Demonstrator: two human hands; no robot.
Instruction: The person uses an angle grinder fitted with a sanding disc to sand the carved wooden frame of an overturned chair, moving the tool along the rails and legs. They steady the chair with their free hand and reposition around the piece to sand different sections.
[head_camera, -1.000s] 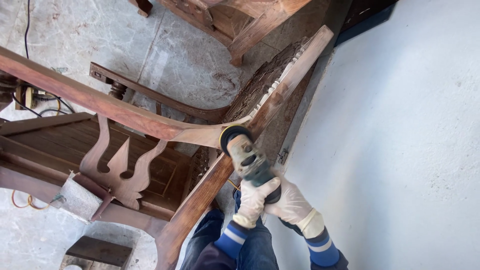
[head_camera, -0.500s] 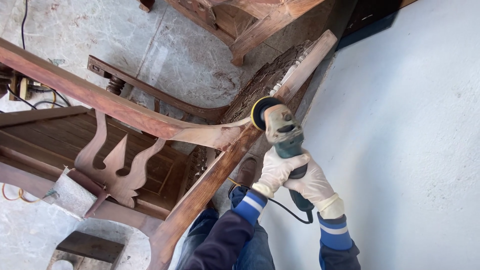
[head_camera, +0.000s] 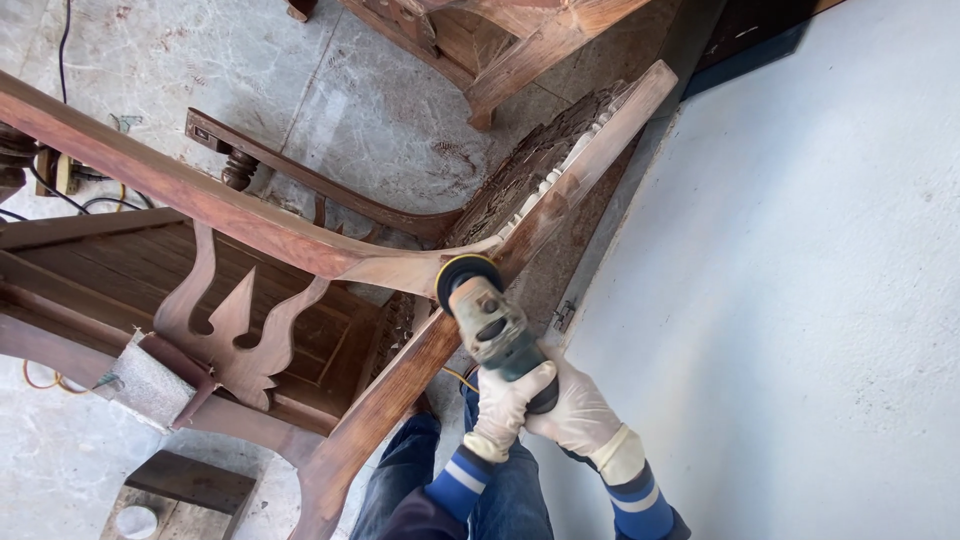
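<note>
Your hands hide the grinder grip, its disc face is pressed out of sight against the frame, and the frame, second chair and your sleeves run off the edges.

Two gloved hands — the left hand and the right hand — both closed around one angle grinder, which carries one round sanding disc at its head. One dark wooden chair frame lies tipped on the floor, with one carved splat and one turned spindle showing. One more wooden furniture piece sits at the top edge of the floor. One grey block rests by the frame's lower left — one wooden board at the floor's bottom edge.
</note>
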